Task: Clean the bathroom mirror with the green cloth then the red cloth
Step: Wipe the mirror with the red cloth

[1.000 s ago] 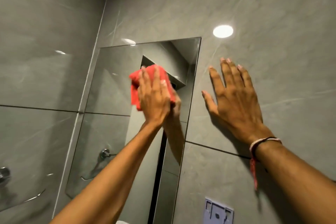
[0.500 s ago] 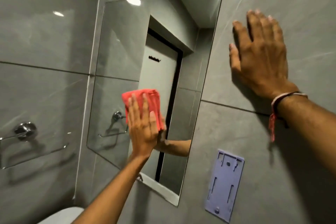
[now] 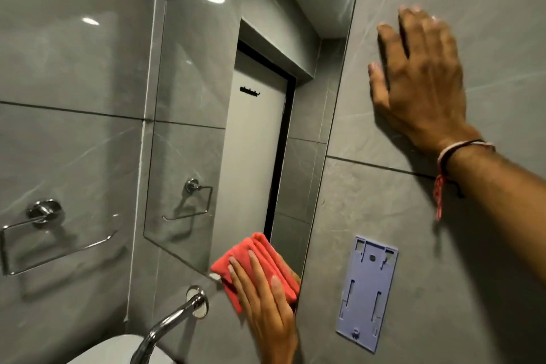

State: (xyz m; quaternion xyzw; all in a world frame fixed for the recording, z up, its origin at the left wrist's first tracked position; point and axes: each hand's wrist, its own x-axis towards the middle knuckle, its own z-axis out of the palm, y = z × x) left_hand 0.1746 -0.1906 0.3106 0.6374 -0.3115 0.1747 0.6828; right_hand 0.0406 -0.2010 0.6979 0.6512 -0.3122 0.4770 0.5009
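Note:
A frameless rectangular mirror (image 3: 206, 103) is fixed to the grey tiled wall and reflects a white door and a towel ring. My left hand (image 3: 267, 309) presses a folded red cloth (image 3: 260, 257) flat against the mirror's bottom right corner, fingers spread over the cloth. My right hand (image 3: 422, 83) lies flat and open on the wall tile to the right of the mirror, a red and black thread band on its wrist. No green cloth is in view.
A chrome tap (image 3: 177, 316) juts from the wall just below the mirror, over a white basin (image 3: 118, 350). A chrome towel ring (image 3: 44, 216) hangs on the left wall. A lilac plastic wall bracket (image 3: 366, 292) sits right of the mirror's lower corner.
My left hand has wiped the red cloth down the mirror from its upper middle to the bottom right corner. The view has tilted down. My right hand stays flat on the wall.

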